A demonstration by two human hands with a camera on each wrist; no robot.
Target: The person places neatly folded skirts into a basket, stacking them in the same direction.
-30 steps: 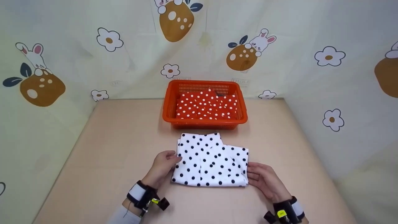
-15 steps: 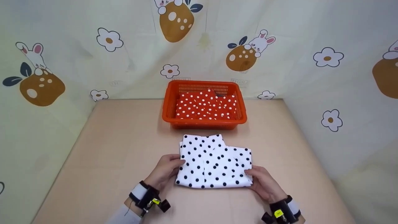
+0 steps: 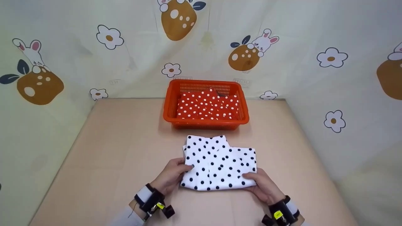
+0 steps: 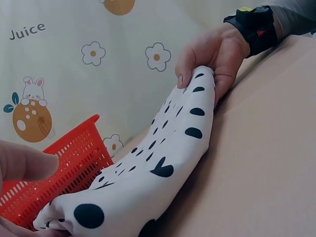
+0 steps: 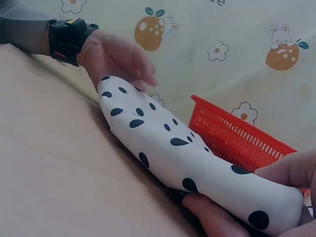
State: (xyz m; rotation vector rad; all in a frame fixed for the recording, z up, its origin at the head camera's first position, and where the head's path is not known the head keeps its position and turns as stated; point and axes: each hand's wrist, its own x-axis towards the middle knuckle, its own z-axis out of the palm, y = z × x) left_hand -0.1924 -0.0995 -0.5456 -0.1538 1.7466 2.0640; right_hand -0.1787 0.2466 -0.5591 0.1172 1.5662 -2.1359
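Note:
A folded white cloth with black polka dots lies between my two hands, its near part raised off the table in the wrist views. My left hand holds its left edge, thumb over the top and the other fingers underneath. At the opposite edge, my right hand grips the fabric with the thumb on top and fingers below. The left wrist view shows the cloth sagging between the hands. Most fingertips are hidden beneath it.
Behind the cloth stands a red-orange plastic basket on the beige table. Inside it lies a folded red cloth with white dots. Patterned hanging sheets enclose the table at the back and both sides.
Both hands have moved from beside the cloth to gripping its edges, thumbs now on top. The cloth has shifted slightly right and its near part has lifted. The basket stays in place.

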